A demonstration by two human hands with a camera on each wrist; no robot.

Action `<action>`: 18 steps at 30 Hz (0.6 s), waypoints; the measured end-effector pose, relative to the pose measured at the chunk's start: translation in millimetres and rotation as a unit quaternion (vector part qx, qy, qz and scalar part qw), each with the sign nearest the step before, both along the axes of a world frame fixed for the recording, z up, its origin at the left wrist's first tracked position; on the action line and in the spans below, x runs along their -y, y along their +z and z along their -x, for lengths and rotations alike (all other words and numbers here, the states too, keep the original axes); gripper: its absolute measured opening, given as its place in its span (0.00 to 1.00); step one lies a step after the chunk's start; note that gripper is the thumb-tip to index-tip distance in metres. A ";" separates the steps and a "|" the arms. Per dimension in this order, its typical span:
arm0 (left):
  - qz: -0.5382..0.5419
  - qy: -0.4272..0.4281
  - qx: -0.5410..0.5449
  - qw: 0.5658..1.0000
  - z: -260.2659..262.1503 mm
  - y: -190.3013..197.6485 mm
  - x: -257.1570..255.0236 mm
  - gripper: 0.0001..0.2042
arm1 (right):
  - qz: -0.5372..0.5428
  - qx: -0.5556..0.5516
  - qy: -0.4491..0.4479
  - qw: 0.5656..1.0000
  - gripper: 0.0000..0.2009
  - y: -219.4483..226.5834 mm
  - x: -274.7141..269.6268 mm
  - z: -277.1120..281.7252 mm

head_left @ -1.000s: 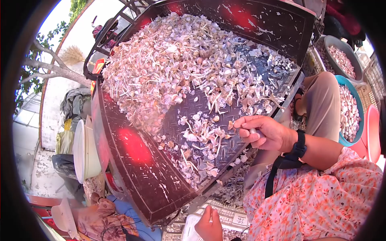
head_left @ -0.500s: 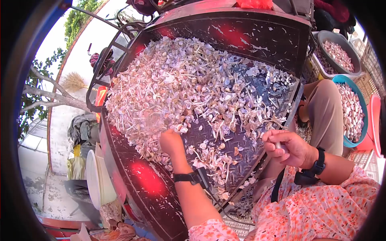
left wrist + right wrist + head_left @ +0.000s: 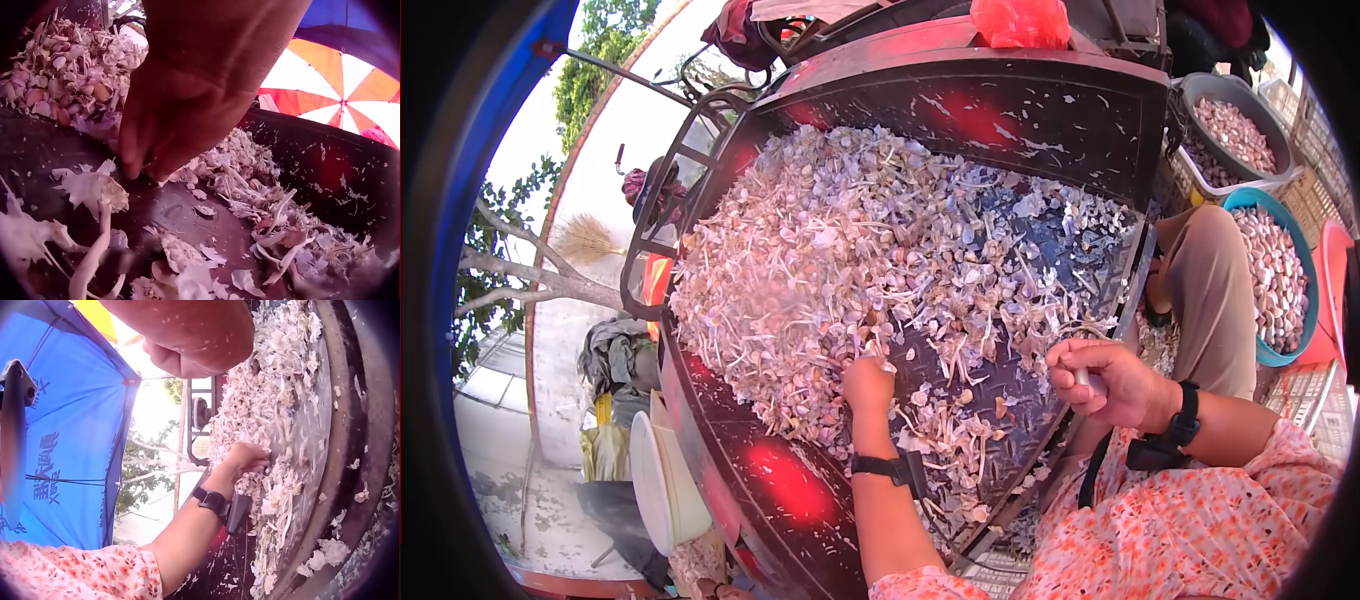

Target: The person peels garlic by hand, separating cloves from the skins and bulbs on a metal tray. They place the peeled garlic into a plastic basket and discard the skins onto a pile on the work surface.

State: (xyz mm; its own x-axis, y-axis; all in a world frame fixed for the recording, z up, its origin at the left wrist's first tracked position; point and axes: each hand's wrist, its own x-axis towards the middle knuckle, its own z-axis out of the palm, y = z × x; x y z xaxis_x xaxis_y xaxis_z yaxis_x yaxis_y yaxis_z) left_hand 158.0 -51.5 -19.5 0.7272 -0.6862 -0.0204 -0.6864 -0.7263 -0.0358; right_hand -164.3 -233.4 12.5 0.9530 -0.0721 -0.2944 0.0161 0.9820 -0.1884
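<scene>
My left hand [image 3: 868,388] is at the near edge of a large heap of garlic skins, stalks and cloves [image 3: 820,240]. Its fingers are curled down with the tips together, and a pale garlic piece [image 3: 887,367] shows at them. In the left wrist view, the left hand [image 3: 181,119] reaches down over the dark metal bed, its fingertips close to loose skins. My right hand [image 3: 1110,382] stays above the bed's near edge, gripping a small pale cylindrical piece [image 3: 1083,377] in curled fingers. Its kind cannot be told. The right wrist view shows the right hand [image 3: 194,337] at the top.
High dark walls [image 3: 1040,110] enclose the cart bed around the heap. At right stand a teal basin [image 3: 1315,275] and a grey basin [image 3: 1282,135] of garlic cloves. A white bucket [image 3: 645,480] is outside at left. A blue canopy [image 3: 75,419] spreads overhead.
My left hand came up from below the bed to the heap's edge, then shifted slightly right. The right hand keeps its grip on the pale piece. The head view has shifted.
</scene>
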 end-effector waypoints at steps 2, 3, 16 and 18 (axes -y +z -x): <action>0.068 0.057 -0.099 0.991 7.7 -1.6 -8.2 0.13 | 0.011 0.001 0.004 1.000 0.08 -1.5 -4.8 -7.3; 0.136 0.112 -0.196 0.965 11.0 -3.3 -11.6 0.16 | 0.058 -0.011 0.025 0.998 0.08 -1.6 -6.5 -12.7; 0.472 0.122 -0.303 0.819 181.6 60.3 10.2 0.16 | 0.492 -0.022 0.036 0.870 0.22 -0.3 -49.6 -78.3; 0.491 0.120 -0.298 0.810 186.5 58.5 9.7 0.15 | 0.517 -0.005 0.004 0.856 0.20 -3.1 -54.5 -77.8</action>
